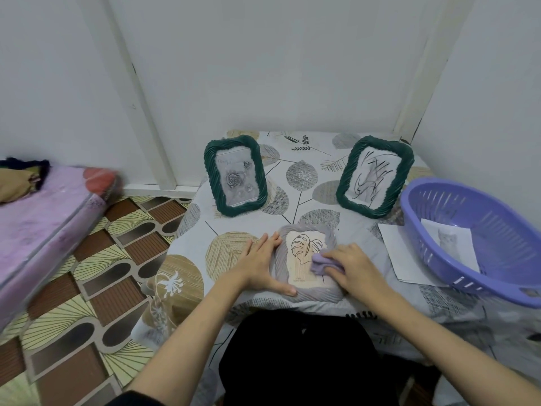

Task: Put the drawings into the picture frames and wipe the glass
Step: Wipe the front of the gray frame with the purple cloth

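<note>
A grey ribbed picture frame (pixel 313 295) lies flat at the table's near edge, holding a leaf line drawing (pixel 304 250). My left hand (pixel 260 262) rests flat against the frame's left side, fingers straight. My right hand (pixel 354 266) holds a small lilac cloth (pixel 320 263) pressed on the glass at the right part of the drawing. Two dark green frames stand further back: the left one (pixel 235 175) shows a rose drawing, the right one (pixel 374 175) shows black scribbled lines.
A purple plastic basket (pixel 480 238) sits at the right with a cat drawing (pixel 449 241) inside; a white sheet (pixel 401 256) lies half under it. The table wears a leaf-patterned cloth (pixel 304 177). A pink mattress (pixel 44 218) lies on the patterned floor at the left.
</note>
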